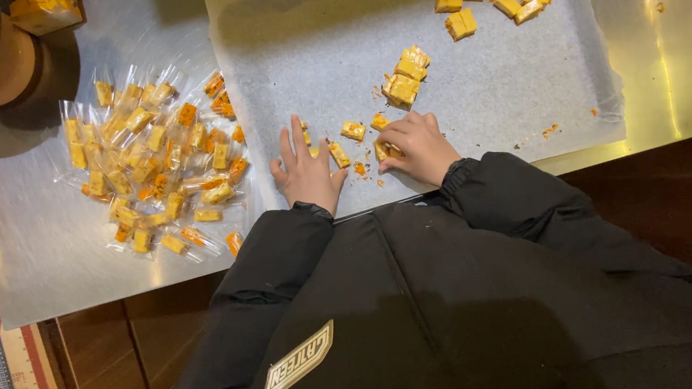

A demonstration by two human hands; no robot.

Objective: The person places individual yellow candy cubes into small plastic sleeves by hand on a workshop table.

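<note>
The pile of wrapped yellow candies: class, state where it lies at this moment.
In the head view, the pile of wrapped candies lies on the metal table, left of the paper-lined tray and the left hand.

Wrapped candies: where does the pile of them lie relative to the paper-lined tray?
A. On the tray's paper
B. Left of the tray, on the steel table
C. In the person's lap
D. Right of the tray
B: the wrapped candies lie on the steel table, left of the tray.

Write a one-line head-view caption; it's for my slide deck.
Two hands, left hand and right hand, handle yellow candy cubes on parchment.
</note>
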